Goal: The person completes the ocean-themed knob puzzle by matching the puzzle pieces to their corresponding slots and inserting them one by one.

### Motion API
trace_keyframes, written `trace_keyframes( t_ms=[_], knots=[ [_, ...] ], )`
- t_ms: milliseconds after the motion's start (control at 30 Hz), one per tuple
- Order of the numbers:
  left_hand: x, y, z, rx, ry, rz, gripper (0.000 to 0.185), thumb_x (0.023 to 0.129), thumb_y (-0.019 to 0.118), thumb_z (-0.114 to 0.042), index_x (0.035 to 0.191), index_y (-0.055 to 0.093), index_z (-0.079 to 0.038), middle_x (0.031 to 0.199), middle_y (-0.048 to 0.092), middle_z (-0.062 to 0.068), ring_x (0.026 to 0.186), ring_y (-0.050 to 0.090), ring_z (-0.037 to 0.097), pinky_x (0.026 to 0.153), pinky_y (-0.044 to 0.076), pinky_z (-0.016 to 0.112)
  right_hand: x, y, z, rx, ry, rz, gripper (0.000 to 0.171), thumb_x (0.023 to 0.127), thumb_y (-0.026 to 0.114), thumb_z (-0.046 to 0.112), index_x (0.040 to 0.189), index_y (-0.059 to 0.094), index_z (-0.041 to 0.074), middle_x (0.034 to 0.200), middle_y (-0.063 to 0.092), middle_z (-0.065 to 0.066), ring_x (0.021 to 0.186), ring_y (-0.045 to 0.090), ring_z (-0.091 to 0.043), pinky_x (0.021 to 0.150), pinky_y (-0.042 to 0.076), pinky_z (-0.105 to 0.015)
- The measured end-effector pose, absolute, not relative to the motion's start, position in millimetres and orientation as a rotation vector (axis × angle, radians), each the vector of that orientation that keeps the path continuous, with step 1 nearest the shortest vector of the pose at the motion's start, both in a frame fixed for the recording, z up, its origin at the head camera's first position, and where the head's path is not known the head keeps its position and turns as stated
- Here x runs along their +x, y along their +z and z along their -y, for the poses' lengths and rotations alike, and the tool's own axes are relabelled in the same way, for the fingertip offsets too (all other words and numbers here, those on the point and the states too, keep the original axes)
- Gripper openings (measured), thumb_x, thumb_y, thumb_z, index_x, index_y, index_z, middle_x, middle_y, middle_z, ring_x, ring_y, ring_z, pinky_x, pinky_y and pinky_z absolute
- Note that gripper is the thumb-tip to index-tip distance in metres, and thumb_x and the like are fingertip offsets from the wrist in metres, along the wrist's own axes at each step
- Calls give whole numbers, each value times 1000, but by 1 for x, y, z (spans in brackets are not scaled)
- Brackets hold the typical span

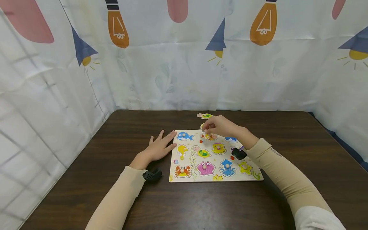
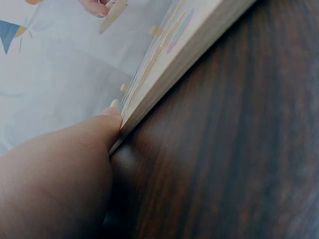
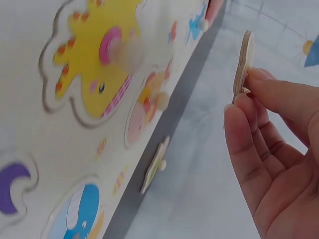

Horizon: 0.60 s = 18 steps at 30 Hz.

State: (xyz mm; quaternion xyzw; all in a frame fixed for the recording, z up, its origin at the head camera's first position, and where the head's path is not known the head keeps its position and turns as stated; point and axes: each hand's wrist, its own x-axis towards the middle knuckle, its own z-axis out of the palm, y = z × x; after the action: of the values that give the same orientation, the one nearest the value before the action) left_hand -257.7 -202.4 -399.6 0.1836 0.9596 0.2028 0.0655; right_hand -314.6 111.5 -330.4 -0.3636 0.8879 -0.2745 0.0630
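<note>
My right hand is raised over the back edge of a wooden peg puzzle board. Between thumb and fingertips it pinches a thin wooden puzzle piece, seen nearly edge-on in the right wrist view; its picture is mostly hidden, with some yellow showing in the head view. My left hand lies spread on the table, its fingertips touching the board's left edge. Behind the board lies a green turtle piece. The board's turtle spot and seahorse spot show pictures without knobs.
Knobbed pieces sit in the board, among them a crab, a pink shell, a blue squid and a starfish. The dark wooden table reaches back to a patterned curtain.
</note>
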Motion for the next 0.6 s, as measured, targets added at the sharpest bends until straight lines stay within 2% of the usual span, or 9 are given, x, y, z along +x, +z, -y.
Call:
trace_keyframes(
  t_ms=[267,600],
  knots=[
    [-258,-400,202,546,605,-2899,68,108,45,-48,166,21,-21,171,16,2,156,-2,38,113,-7,73,-301,-332,-94,-1059,-793,-2663,15,96,73,9,110,78,11,101,67,-1,88,60,-19,76,55,-28],
    [-259,-401,200,518,592,-2904,69,108,46,-49,166,21,-21,171,17,3,156,-1,39,113,-6,74,-290,-339,-76,-1187,-753,-2580,12,96,73,9,106,80,11,97,66,2,86,63,-14,78,54,-26]
  ],
)
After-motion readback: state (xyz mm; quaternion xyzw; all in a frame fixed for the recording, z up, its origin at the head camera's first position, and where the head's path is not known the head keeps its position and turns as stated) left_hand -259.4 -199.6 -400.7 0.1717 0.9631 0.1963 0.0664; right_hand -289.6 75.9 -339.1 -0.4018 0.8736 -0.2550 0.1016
